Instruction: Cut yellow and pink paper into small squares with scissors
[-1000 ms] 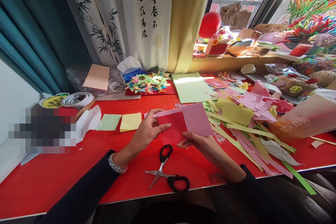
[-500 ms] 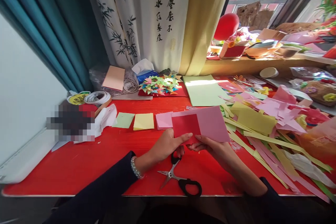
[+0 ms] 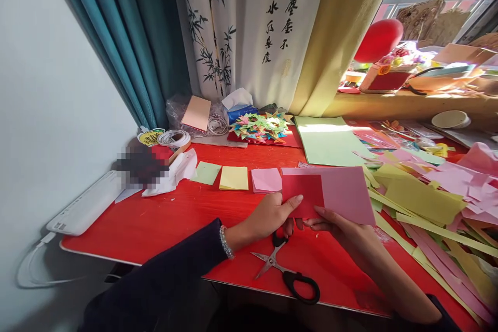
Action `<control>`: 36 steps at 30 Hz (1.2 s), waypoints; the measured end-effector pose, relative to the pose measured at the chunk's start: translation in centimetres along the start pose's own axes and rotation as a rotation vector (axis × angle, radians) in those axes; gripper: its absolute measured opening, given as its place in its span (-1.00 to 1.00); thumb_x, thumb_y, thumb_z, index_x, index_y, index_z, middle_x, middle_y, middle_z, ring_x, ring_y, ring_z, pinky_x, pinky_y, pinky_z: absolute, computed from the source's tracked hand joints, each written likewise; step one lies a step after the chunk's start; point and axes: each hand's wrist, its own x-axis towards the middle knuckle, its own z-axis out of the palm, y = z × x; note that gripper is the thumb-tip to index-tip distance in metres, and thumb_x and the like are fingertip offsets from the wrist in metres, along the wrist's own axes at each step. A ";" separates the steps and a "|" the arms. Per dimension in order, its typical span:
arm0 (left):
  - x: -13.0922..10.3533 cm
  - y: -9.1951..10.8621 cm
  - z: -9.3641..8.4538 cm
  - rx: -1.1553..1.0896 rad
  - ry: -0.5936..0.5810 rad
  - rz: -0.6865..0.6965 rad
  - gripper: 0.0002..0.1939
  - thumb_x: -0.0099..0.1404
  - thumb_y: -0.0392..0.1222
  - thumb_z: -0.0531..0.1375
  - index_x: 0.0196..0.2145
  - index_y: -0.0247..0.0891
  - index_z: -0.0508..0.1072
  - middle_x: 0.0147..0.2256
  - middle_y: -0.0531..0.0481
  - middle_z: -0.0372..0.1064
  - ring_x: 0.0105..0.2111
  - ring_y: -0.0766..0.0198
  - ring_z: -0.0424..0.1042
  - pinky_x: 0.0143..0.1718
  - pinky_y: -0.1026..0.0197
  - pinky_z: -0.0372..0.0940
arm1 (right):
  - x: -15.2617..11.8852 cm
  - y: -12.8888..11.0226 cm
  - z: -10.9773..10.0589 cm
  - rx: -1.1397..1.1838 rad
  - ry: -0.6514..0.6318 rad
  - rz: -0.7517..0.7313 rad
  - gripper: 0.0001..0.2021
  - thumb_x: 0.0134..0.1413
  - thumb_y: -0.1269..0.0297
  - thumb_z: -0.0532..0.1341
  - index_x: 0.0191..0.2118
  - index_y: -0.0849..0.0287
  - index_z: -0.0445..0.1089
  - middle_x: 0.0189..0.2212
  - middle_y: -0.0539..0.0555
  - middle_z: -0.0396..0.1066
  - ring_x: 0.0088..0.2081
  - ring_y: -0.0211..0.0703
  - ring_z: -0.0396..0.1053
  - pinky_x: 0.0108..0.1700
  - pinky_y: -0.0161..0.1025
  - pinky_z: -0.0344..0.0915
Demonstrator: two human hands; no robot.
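My left hand [image 3: 274,212] pinches the left side of a red paper square [image 3: 304,189] laid over a larger pink sheet [image 3: 346,192]. Its thumb rests on top of the red paper, with fingers underneath. From the right, my right hand [image 3: 338,220] grips the lower edge of the pink sheet, its thumb near the red square's corner. Both papers are held above the table, one on the other. Open scissors [image 3: 271,260] with black handles lie below my hands on the red table. One handle loop is partly behind my left fingers.
Stacks of green [image 3: 206,173], yellow [image 3: 234,178] and pink squares [image 3: 266,180] sit in a row to the left. Paper strips and scraps [image 3: 424,192] heap on the right. Behind are a folded-paper ring [image 3: 260,127] and green sheets [image 3: 327,140]. The table edge [image 3: 229,286] is nearest me.
The camera view has turned left, so the scene sits farther right. Both hands keep hold of the red square and pink sheet, with almost no shift over the table.
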 end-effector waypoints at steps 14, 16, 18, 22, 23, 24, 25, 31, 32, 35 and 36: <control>0.7 -0.6 0.2 -0.028 -0.030 -0.010 -0.52 0.24 0.17 -0.03 -0.57 -0.30 0.27 -0.69 0.03 0.30 -0.75 0.41 0.19 -0.69 0.33 0.10 | 0.2 0.0 0.1 0.082 -0.098 -0.044 -0.85 -0.09 0.25 0.30 -0.42 0.25 0.46 -0.50 0.11 0.51 -0.42 -0.13 0.49 -0.24 -0.18 0.42; 0.7 -0.7 0.2 -0.014 -0.034 -0.003 -0.51 0.25 0.16 -0.04 -0.59 -0.30 0.27 -0.68 0.01 0.30 -0.75 0.42 0.19 -0.68 0.33 0.11 | 0.2 0.0 0.1 0.096 -0.105 -0.064 -0.87 -0.10 0.26 0.30 -0.42 0.23 0.46 -0.50 0.08 0.51 -0.42 -0.13 0.49 -0.26 -0.19 0.43; 0.7 -0.7 0.3 -0.013 -0.035 0.001 -0.51 0.25 0.17 -0.04 -0.58 -0.31 0.28 -0.67 0.01 0.30 -0.75 0.42 0.18 -0.69 0.33 0.10 | 0.2 0.0 0.1 0.116 -0.108 -0.079 -0.87 -0.11 0.26 0.31 -0.42 0.22 0.45 -0.51 0.06 0.50 -0.43 -0.13 0.49 -0.28 -0.20 0.43; 0.7 -0.7 0.3 0.005 -0.034 0.002 -0.50 0.24 0.18 -0.03 -0.58 -0.30 0.28 -0.67 0.02 0.30 -0.75 0.41 0.19 -0.69 0.32 0.09 | 0.1 -0.1 0.2 0.121 -0.115 -0.076 -0.85 -0.12 0.25 0.31 -0.42 0.24 0.46 -0.51 0.07 0.50 -0.43 -0.13 0.49 -0.28 -0.20 0.42; 0.6 -0.7 0.3 0.017 -0.033 -0.002 -0.50 0.23 0.19 -0.03 -0.59 -0.30 0.27 -0.68 0.02 0.30 -0.75 0.42 0.19 -0.69 0.33 0.09 | 0.1 -0.2 0.2 0.114 -0.112 -0.075 -0.85 -0.11 0.25 0.30 -0.42 0.24 0.46 -0.51 0.08 0.50 -0.43 -0.12 0.49 -0.27 -0.19 0.42; 0.6 -0.7 0.4 0.030 -0.029 -0.006 -0.50 0.23 0.19 -0.03 -0.59 -0.30 0.27 -0.68 0.02 0.30 -0.75 0.42 0.19 -0.68 0.33 0.09 | 0.0 -0.2 0.3 0.106 -0.109 -0.074 -0.84 -0.11 0.25 0.30 -0.42 0.25 0.46 -0.51 0.08 0.50 -0.44 -0.11 0.49 -0.27 -0.18 0.42; 0.6 -0.7 0.4 0.041 -0.019 -0.008 -0.50 0.23 0.19 -0.03 -0.60 -0.29 0.26 -0.69 0.03 0.29 -0.75 0.42 0.18 -0.68 0.33 0.08 | 0.0 -0.2 0.3 0.100 -0.108 -0.072 -0.84 -0.11 0.25 0.30 -0.41 0.25 0.47 -0.51 0.09 0.51 -0.44 -0.11 0.49 -0.27 -0.17 0.42; 0.4 -1.0 0.6 0.030 0.042 -0.002 -0.55 0.20 0.20 0.02 -0.57 -0.26 0.20 -0.72 0.08 0.26 -0.76 0.42 0.17 -0.70 0.33 0.04 | 0.1 -0.3 0.1 0.058 -0.114 -0.059 -0.81 -0.13 0.24 0.32 -0.39 0.27 0.49 -0.50 0.12 0.52 -0.43 -0.10 0.49 -0.24 -0.16 0.41; 0.4 -1.0 0.6 0.016 0.048 -0.002 -0.56 0.19 0.20 0.02 -0.55 -0.26 0.19 -0.71 0.08 0.27 -0.76 0.41 0.17 -0.69 0.33 0.05 | 0.1 -0.3 0.1 0.053 -0.104 -0.062 -0.81 -0.13 0.23 0.32 -0.40 0.27 0.49 -0.51 0.13 0.52 -0.43 -0.10 0.49 -0.24 -0.15 0.41; 0.4 -1.1 0.7 -0.034 0.071 0.003 -0.59 0.20 0.19 0.02 -0.49 -0.23 0.16 -0.67 0.10 0.30 -0.74 0.41 0.18 -0.68 0.33 0.07 | 0.1 -0.2 0.0 0.044 -0.085 -0.061 -0.79 -0.14 0.20 0.32 -0.41 0.27 0.50 -0.51 0.13 0.52 -0.44 -0.10 0.49 -0.24 -0.15 0.40; 0.4 -1.1 0.7 -0.043 0.075 0.005 -0.60 0.20 0.19 0.02 -0.47 -0.23 0.14 -0.67 0.10 0.30 -0.74 0.41 0.18 -0.67 0.33 0.07 | 0.1 -0.2 0.0 0.043 -0.084 -0.057 -0.79 -0.15 0.20 0.32 -0.42 0.27 0.50 -0.51 0.13 0.52 -0.44 -0.10 0.49 -0.23 -0.15 0.39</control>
